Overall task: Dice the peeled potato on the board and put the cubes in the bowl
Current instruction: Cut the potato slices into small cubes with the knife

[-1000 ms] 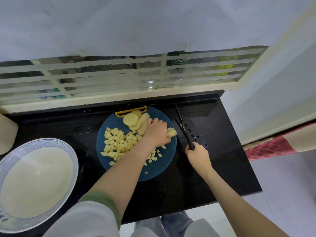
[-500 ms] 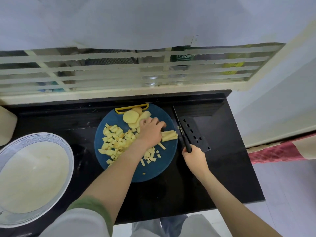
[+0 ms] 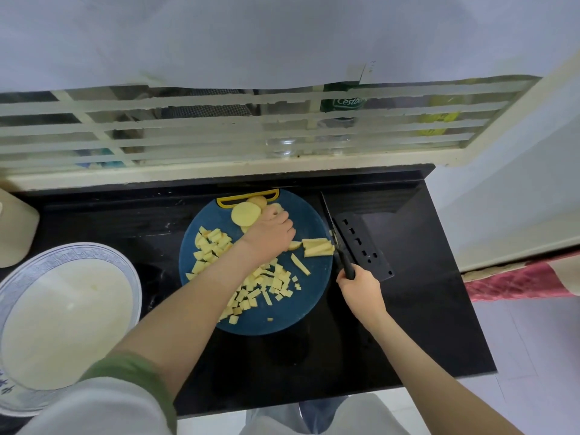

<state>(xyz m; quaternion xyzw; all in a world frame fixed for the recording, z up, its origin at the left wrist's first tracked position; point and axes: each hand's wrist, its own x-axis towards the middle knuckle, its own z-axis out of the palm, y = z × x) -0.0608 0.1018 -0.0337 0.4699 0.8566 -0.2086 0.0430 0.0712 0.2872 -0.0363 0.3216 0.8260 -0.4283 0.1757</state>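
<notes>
Head view, the only one supplied.

The round blue board lies on the black counter below a window grille. The potato is in three states, all on the board: uncut round slices at the far edge, a short stack of strips at the right edge, and cubes heaped on the left and spread across the middle and near part. One loose strip lies just beside the stack. The bowl stands at the left, well apart from the board; no cubes are seen in it.

The left hand is knuckles up over the far middle of the board. Its fingers are bent and held close together, with the tips at the round slices. Whether they pinch a slice or only rest on it cannot be told. The right hand has its fingers wrapped round the handle of the black knife. The blade is tilted and lies just right of the board, its edge close to the strip stack.

Judgement: dicing is in hand and well advanced, but transfer to the bowl is not yet begun. The next move calls for the left hand to steady the strips or bring more slices forward, with fingertips tucked clear of the edge, and for crosswise cuts. Loose cubes lie close to the working area and may scatter off the board.
</notes>
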